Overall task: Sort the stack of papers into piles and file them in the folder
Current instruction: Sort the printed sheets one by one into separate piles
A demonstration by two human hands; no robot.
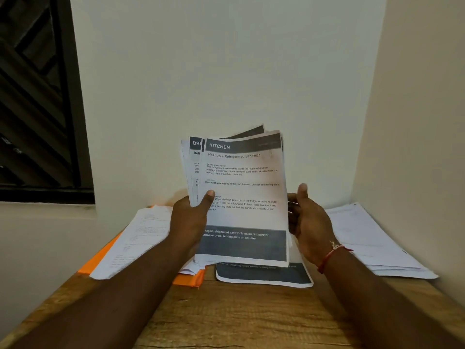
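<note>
Stack of papers (241,217), long axis upright, pinched at its left edge by left hand (189,222), thumb over KITCHEN sheet (242,172); sheet's right edge lies just left of the relaxed, empty fingers of right hand (310,222)

Left of the held stack (241,197), papers (136,238) bury most of the orange folder (187,279), their print too small to read.

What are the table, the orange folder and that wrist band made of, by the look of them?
Table: wood or wood-look laminate, matt, grain lines showing. Orange folder: likely thin card or plastic, smooth flat colour. Wrist band: seemingly red thread, knotted with a pale tuft.
</note>
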